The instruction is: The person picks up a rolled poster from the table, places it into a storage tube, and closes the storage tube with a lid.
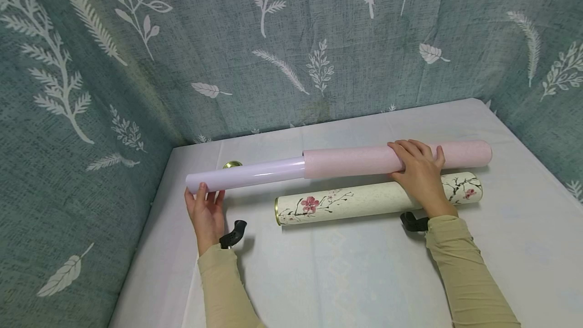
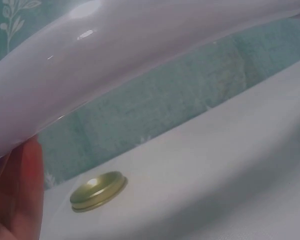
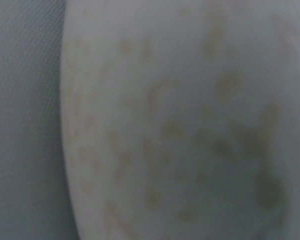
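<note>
Tabletop (image 1: 350, 272) below, lilac roll (image 1: 259, 172) in left grip (image 1: 208, 217).

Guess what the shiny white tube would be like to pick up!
The shiny white tube might feel slippery, since light gleams off it. It's probably stiff, as it looks straight between the left hand and the pink tube. Being round, it could roll if laid on the table.

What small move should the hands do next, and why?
Perhaps the left hand should ease the pale roll a little deeper into the pink tube: the roll sticks out of it, that hand holds its free end, and the right hand grips the tube.
</note>
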The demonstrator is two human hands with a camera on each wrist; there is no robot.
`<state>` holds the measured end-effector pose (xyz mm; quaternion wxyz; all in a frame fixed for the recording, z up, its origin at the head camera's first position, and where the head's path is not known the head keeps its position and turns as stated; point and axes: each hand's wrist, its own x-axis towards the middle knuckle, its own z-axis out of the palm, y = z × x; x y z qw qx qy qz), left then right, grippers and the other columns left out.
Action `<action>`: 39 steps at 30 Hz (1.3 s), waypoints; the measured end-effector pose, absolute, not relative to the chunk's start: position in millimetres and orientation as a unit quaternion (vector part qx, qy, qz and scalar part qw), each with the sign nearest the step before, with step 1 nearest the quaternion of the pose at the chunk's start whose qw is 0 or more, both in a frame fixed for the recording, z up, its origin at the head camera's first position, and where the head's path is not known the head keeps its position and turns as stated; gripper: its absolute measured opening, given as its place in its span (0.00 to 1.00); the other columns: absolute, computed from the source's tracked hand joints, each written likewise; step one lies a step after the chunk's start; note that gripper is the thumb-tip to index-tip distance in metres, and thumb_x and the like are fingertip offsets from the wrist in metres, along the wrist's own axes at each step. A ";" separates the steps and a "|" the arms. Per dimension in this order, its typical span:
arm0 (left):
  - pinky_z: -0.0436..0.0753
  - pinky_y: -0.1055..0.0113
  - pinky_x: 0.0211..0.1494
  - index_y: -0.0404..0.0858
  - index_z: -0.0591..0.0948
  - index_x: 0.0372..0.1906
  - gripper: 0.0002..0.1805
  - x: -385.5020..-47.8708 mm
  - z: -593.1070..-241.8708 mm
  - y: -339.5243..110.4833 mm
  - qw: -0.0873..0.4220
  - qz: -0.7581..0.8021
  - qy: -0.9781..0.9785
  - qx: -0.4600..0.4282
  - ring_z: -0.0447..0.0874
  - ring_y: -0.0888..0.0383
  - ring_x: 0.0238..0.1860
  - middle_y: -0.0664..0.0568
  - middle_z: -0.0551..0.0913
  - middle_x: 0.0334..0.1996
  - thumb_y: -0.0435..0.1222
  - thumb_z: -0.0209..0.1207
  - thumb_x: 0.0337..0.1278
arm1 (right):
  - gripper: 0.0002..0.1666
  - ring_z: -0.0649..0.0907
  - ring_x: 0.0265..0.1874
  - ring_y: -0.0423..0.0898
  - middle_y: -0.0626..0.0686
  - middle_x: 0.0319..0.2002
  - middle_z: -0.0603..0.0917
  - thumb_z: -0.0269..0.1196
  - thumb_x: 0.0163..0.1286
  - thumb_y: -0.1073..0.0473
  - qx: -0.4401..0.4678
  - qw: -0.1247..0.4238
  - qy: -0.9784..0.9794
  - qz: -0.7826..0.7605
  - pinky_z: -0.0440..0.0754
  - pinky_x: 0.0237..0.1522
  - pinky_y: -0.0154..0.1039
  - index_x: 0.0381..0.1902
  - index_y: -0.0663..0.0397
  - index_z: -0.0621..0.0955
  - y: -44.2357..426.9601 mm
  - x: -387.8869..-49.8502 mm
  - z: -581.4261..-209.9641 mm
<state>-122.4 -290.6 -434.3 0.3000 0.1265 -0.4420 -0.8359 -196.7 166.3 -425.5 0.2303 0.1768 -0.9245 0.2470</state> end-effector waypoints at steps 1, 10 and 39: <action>0.73 0.58 0.52 0.49 0.64 0.60 0.29 -122.4 -434.2 -290.3 0.298 -0.835 -0.446 0.126 0.70 0.48 0.51 0.44 0.65 0.55 0.39 0.60 0.52 | 0.41 0.63 0.58 0.55 0.52 0.55 0.72 0.74 0.40 0.60 0.177 0.230 -0.924 0.247 0.36 0.56 0.66 0.56 0.46 0.72 166.2 -196.7 -425.4; 0.74 0.59 0.51 0.48 0.63 0.60 0.31 -123.1 -432.4 -289.6 0.280 -0.834 -0.459 0.125 0.71 0.48 0.52 0.44 0.65 0.56 0.40 0.62 0.50 | 0.42 0.62 0.58 0.55 0.52 0.55 0.72 0.74 0.40 0.59 0.176 0.225 -0.926 0.247 0.35 0.56 0.65 0.57 0.46 0.72 166.3 -196.5 -424.5; 0.73 0.58 0.53 0.48 0.63 0.61 0.29 -125.5 -431.3 -289.2 0.247 -0.846 -0.461 0.102 0.71 0.47 0.52 0.44 0.66 0.56 0.39 0.59 0.53 | 0.41 0.62 0.58 0.56 0.53 0.55 0.72 0.74 0.41 0.60 0.177 0.220 -0.926 0.249 0.35 0.56 0.66 0.56 0.47 0.72 165.2 -196.5 -423.3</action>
